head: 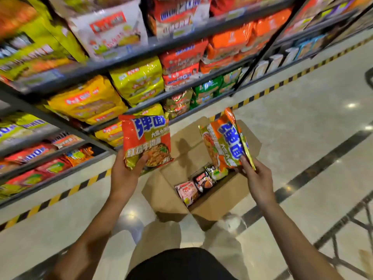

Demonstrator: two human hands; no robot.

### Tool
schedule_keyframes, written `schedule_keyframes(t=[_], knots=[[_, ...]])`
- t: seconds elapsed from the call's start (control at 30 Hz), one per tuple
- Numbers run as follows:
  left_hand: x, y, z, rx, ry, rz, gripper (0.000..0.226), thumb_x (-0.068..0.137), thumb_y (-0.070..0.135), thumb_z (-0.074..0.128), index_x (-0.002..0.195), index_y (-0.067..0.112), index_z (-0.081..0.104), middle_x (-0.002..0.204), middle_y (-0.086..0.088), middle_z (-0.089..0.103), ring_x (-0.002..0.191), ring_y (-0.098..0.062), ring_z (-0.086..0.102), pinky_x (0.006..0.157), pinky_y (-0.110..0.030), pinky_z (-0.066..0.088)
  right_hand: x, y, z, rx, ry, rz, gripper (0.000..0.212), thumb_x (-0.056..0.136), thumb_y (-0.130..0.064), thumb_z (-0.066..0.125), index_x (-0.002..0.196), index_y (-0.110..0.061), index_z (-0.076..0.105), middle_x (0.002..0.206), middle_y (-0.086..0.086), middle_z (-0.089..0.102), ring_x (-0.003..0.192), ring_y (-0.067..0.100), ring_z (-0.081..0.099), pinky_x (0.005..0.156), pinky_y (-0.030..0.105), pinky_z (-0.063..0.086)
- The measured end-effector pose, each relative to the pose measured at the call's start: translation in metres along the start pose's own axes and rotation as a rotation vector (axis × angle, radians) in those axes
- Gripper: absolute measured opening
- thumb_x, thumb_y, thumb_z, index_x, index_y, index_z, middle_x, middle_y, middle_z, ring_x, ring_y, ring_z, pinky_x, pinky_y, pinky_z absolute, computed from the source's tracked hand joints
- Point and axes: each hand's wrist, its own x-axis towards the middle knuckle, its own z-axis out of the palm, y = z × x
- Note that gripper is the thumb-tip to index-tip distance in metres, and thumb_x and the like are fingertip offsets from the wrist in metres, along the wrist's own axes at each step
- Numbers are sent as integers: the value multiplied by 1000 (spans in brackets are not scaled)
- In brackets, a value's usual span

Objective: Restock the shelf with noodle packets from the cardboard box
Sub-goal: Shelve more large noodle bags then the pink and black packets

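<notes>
Head view: both hands (left (124,174), right (257,178)) grip noodle packets (146,138) above cardboard box (220,197).

Glossy pale floor (302,102); yellow-black hazard tape (282,83) along the shelving base

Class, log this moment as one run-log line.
left hand: holds noodle packet | right hand: holds second packet | cardboard box: open, packets inside

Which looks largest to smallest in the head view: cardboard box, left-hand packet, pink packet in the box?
1. cardboard box
2. orange noodle packet held in the left hand; it is nearer the camera, so it may look oversized
3. pink packet inside the box
</notes>
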Motion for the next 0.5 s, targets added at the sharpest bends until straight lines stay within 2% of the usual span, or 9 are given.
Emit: schedule_keyframes(t=[0.07,0.13,0.2,0.27,0.37,0.43,0.5], knots=[[-13,12,-29,8,7,39,55,86,36,73,135,27,52,123,11,65,105,8,61,79,-10,48,-25,-13,-7,3,-4,-29,16,91,-38,64,94,-29,77,99,0,76,100,28,71,88,44,58],[-27,24,-51,-4,14,49,53,85,34,73,134,25,54,117,13,66,99,14,60,75,-6,47,-47,-22,-13,32,-8,-33,18,90,-35,64,100,-25,75,102,3,76,100,26,72,83,35,60],[-43,33,-66,-25,25,68,52,84,35,73,131,24,55,115,14,67,98,12,62,75,-9,48,-66,-27,-20,44,-11,-54,24,90,-33,63,107,-19,73,105,4,76,99,22,72,79,29,60],[-58,42,-76,-17,39,106,50,83,36,74,128,23,57,113,14,68,98,8,64,76,-16,52,-83,-26,-27,24,-10,-70,32,90,-39,64,112,-18,72,105,0,75,99,19,72,85,39,60],[-92,56,-78,-13,59,173,45,88,24,72,129,17,56,109,16,66,93,13,63,71,-4,48,-108,-26,-40,20,-24,-107,34,90,-44,64,112,-19,72,103,-3,76,96,16,73,87,49,58],[-119,65,-78,-28,84,209,43,89,18,71,129,16,55,110,17,65,94,14,62,71,-1,46,-122,-31,-46,6,-45,-152,30,92,-40,63,110,-19,73,98,-5,77,92,15,74,84,48,59],[-144,75,-80,-40,73,221,44,89,19,71,130,21,54,112,17,65,97,15,61,74,-2,47,-137,-33,-51,14,-46,-199,26,94,-36,63,109,-18,74,94,-7,77,89,13,74,80,41,60]])
